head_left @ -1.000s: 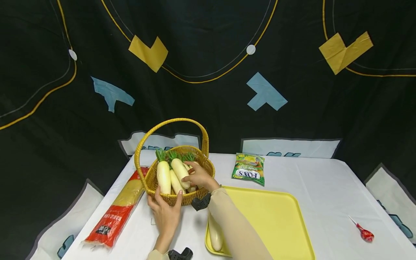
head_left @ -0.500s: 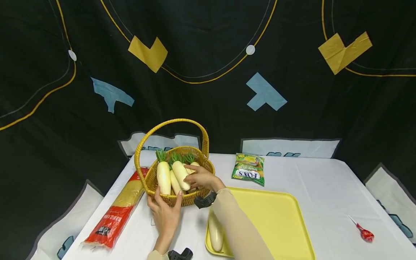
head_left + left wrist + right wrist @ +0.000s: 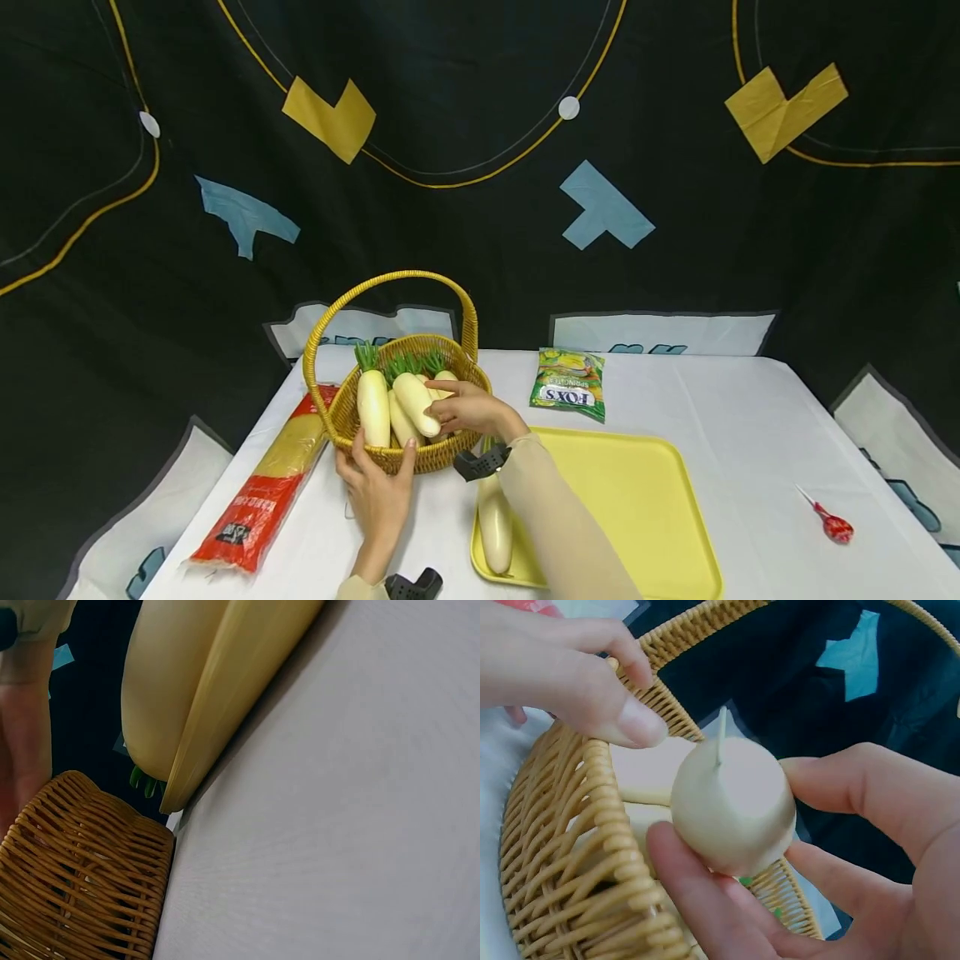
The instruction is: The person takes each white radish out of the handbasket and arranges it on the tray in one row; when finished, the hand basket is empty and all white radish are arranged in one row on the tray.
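White radish [image 3: 417, 405], tilted over other radishes [image 3: 373, 408] inside the wicker basket [image 3: 441, 457] on the counter [image 3: 750, 433], pinched in a right grip [image 3: 472, 412] parted only to radish width, apparently for control; left grip [image 3: 378, 492], fingers spread, hooked at the front rim [image 3: 622, 832], likely for steadiness.

Right fingers [image 3: 705, 907] grip a pale radish [image 3: 735, 810] at the wicker basket [image 3: 562, 840].

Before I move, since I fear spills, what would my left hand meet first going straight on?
Your left hand would first meet the near wall of the wicker basket; they seem to touch.
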A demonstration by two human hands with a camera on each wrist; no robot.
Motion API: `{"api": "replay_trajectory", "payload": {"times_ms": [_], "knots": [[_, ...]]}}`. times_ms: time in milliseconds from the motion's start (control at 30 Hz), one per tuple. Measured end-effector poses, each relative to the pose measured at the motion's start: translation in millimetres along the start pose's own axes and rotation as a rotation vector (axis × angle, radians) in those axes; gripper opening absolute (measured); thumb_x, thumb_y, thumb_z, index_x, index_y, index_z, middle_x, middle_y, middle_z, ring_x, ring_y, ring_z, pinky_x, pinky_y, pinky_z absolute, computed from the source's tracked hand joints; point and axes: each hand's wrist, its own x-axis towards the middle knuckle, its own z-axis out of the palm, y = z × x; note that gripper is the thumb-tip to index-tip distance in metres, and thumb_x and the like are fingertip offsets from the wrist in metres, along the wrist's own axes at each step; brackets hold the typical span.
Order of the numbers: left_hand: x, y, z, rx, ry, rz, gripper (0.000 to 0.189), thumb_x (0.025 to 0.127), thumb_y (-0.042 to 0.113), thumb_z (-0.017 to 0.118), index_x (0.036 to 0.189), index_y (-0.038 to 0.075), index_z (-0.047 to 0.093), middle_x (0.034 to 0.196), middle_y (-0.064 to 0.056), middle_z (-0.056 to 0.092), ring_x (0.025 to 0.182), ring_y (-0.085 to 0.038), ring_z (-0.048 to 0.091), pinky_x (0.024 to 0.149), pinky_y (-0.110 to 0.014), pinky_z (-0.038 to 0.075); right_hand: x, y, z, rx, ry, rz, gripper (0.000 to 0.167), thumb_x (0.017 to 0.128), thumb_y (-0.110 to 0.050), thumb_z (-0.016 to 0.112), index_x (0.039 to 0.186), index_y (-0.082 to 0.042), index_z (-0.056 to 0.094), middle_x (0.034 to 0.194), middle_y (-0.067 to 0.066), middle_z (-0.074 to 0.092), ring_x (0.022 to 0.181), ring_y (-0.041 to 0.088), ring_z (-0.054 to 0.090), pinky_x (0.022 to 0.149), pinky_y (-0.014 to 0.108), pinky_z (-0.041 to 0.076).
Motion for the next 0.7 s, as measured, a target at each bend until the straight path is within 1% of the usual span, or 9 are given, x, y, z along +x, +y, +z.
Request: {"api": "replay_trajectory", "payload": {"times_ms": [33,133,200,267,333,367,500,567,700], "knots": [[0.7,0.4,-0.4,-0.002,0.000,-0.001,0.084,0.076,0.051,0.064,0.140,0.015,0.023,0.142,-0.032,0.009,0.116,-0.055,0.034,0.090,-0.063,0.031,-1.6,0,-1,0.006,-0.009,-0.006,0.057,0.088,-0.010,0.053,0.141,-0.014,0.031,0.082,0.003,0.055,0.072,0.012,0.055,0.080,0.035,0.053],[1.5,1.1,-1.8,0.002,-0.014,-0.007,0.084,0.077,0.052,0.063,0.140,0.014,0.022,0.142,-0.032,0.009,0.117,-0.056,0.033,0.090,-0.063,0.031,-7.2,1,-4,0.036,-0.034,-0.028,0.057,0.088,-0.007,0.053,0.141,-0.014,0.032,0.077,0.004,0.050,0.072,0.012,0.053,0.081,0.034,0.053],[1.5,0.8,-2.5,0.009,-0.024,-0.011,0.084,0.077,0.052,0.063,0.140,0.014,0.022,0.142,-0.032,0.008,0.117,-0.056,0.033,0.089,-0.063,0.032,-11.6,2,-5,0.068,-0.045,-0.039,0.057,0.088,-0.005,0.053,0.140,-0.016,0.033,0.085,0.003,0.051,0.077,0.012,0.056,0.082,0.035,0.052],[1.0,0.1,-2.5,0.011,-0.024,-0.014,0.084,0.077,0.052,0.063,0.140,0.015,0.022,0.142,-0.032,0.008,0.117,-0.056,0.033,0.089,-0.063,0.032,-16.6,2,-7,0.098,-0.058,-0.055,0.057,0.088,-0.004,0.052,0.140,-0.015,0.033,0.099,0.003,0.053,0.083,0.012,0.059,0.084,0.036,0.051],[1.1,-0.5,-2.4,0.007,-0.015,-0.012,0.084,0.077,0.052,0.064,0.140,0.016,0.022,0.142,-0.032,0.008,0.117,-0.055,0.033,0.088,-0.063,0.033,-21.7,1,-9,0.119,-0.069,-0.072,0.056,0.089,-0.004,0.052,0.140,-0.015,0.032,0.101,0.004,0.052,0.084,0.013,0.059,0.085,0.036,0.051],[1.4,-0.6,-2.3,0.005,-0.011,-0.011,0.084,0.077,0.052,0.064,0.140,0.016,0.022,0.142,-0.032,0.008,0.117,-0.055,0.033,0.088,-0.063,0.033,-24.7,-1,-10,0.121,-0.074,-0.083,0.056,0.089,-0.004,0.051,0.141,-0.015,0.031,0.105,0.003,0.053,0.086,0.012,0.060,0.086,0.036,0.050],[2.3,-0.4,-1.6,-0.002,-0.019,-0.018,0.084,0.076,0.054,0.063,0.140,0.018,0.021,0.143,-0.032,0.007,0.118,-0.055,0.033,0.089,-0.062,0.032,-40.2,-5,-16,0.089,-0.072,-0.113,0.056,0.090,-0.007,0.050,0.141,-0.017,0.030,0.102,0.005,0.053,0.087,0.012,0.058,0.085,0.035,0.050],[2.2,-0.1,-1.4,-0.002,-0.032,-0.023,0.085,0.076,0.055,0.062,0.141,0.017,0.021,0.143,-0.032,0.007,0.117,-0.056,0.032,0.089,-0.063,0.032,-50.5,-5,-21,0.079,-0.058,-0.117,0.056,0.090,-0.007,0.051,0.141,-0.018,0.031,0.110,0.006,0.052,0.091,0.012,0.058,0.085,0.035,0.050],[1.3,0.4,-2.6,-0.002,-0.040,-0.026,0.086,0.076,0.056,0.062,0.141,0.017,0.021,0.143,-0.033,0.006,0.118,-0.057,0.032,0.089,-0.064,0.031,-72.5,-3,-31,0.082,-0.034,-0.125,0.058,0.088,-0.006,0.054,0.141,-0.016,0.032,0.123,0.014,0.050,0.097,0.014,0.058,0.084,0.035,0.051]]}}
